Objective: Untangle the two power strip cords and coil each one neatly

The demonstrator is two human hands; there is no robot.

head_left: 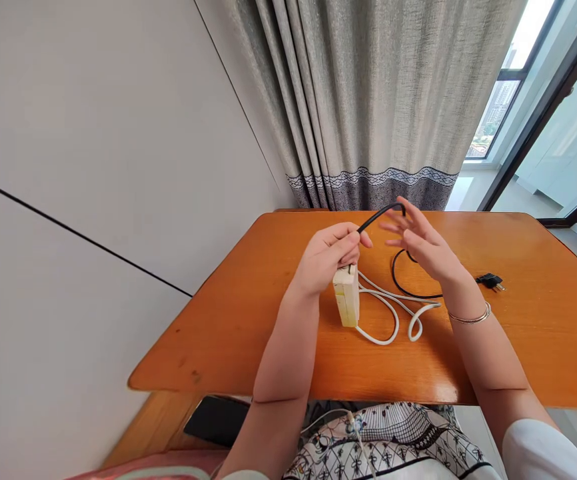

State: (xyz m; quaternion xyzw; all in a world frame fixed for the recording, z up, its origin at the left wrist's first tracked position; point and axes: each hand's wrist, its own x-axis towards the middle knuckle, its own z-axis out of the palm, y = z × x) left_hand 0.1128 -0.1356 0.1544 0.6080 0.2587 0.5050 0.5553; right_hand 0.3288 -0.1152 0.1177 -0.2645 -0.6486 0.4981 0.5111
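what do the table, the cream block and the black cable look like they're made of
Table: wood or veneer, glossy orange varnish; grain streaks and glare show.
Cream block: likely hard plastic, matte, yellowed, crisp edges.
Black cable, pinched in the left hand: probably rubbery plastic sheath, bending in a smooth arc.

Thin black rubber-sheathed cord: one end pinched in the left hand fingertips. It arches up and right, passes behind the spread right hand, contact unclear, then curves in one loop on the orange wooden table. It ends at a black two-pin plug lying flat, far right.

Cream rectangular plastic block: upright on end, directly under the left hand. Its white cord lies in loose loops just right of it.
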